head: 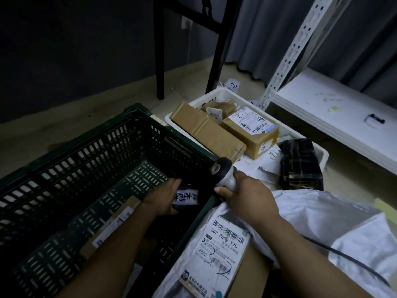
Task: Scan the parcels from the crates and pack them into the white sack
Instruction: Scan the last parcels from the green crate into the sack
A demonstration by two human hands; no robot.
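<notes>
Dim beige floor. Left hand [163, 198] inside dark green crate [86, 160], fingers curled round small dark parcel [187, 197]. Right hand [249, 196] clenched on scanner [223, 171] at crate rim. White sack [322, 211] lies lower right.

A slatted crate [71, 160] stands at left; a tub [223, 91] holding boxes [206, 127] lies behind it to the right, a sack [318, 214] before the tub, a shelf [322, 97] farther right.

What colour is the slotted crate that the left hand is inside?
The crate is dark green, almost black; the head view shows it.
</notes>
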